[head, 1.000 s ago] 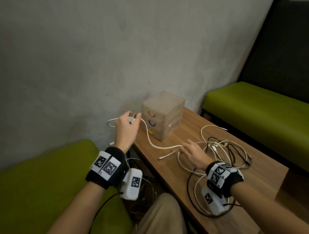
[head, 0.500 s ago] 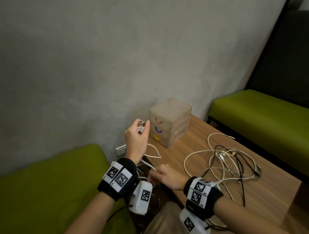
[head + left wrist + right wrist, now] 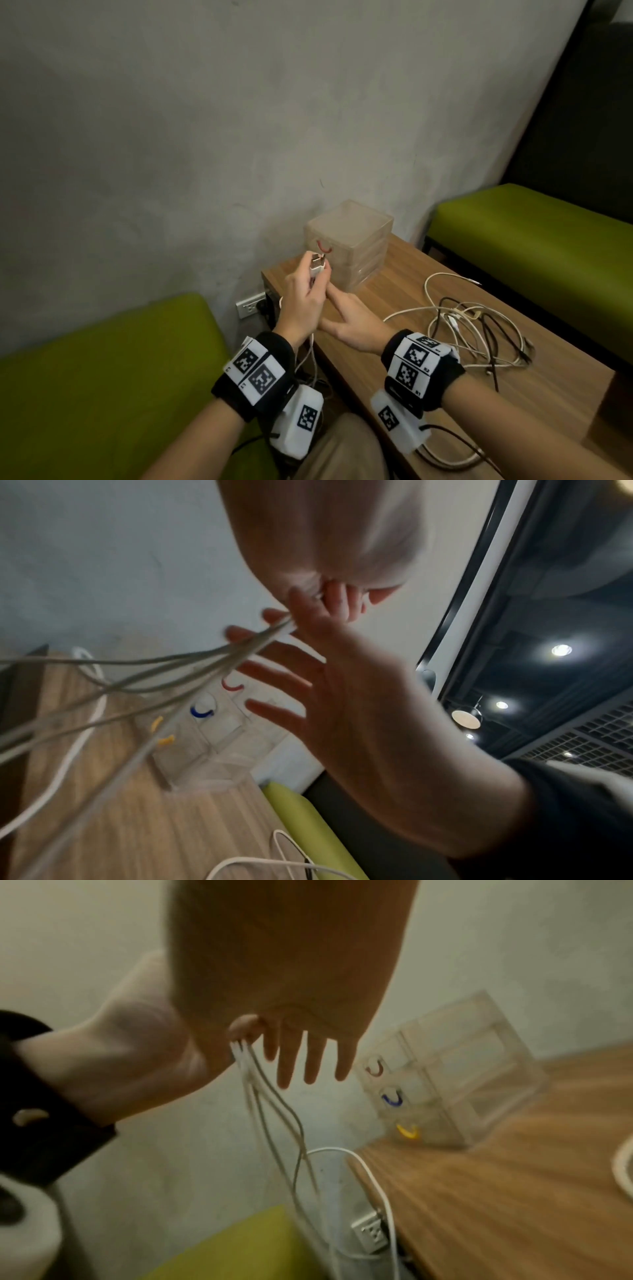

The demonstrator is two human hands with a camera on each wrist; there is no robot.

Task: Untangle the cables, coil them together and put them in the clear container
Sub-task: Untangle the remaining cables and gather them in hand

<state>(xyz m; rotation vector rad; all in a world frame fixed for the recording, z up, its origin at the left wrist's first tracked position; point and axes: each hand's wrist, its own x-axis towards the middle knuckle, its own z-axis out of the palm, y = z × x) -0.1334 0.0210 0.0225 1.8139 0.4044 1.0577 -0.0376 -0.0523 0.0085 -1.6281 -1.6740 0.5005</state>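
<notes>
1. White cable ends (image 3: 318, 268) were pinched in left hand (image 3: 301, 308), held up just in front of clear container (image 3: 349, 245) w/ strands hanging off the tabletop (image 3: 394, 377) edge.
2. Right hand (image 3: 352, 325) was beside the left, fingers straight and spread, gripping nothing; cable strands ran past its fingers in left wrist view.
3. Rest of cables (image 3: 479, 329), white + black, lay tangled on tabletop, right of container, not in it.
4. Risk, as I judge it: pulling hanging strands up fast could snag them on tabletop edge or near the wall socket (image 3: 251, 306); dragging could tighten the pile's knots; loose pinch could drop the ends.
5. Labels: no readable brand/text. Wrist bands carried black-white square markers; small print too tiny to read.
</notes>
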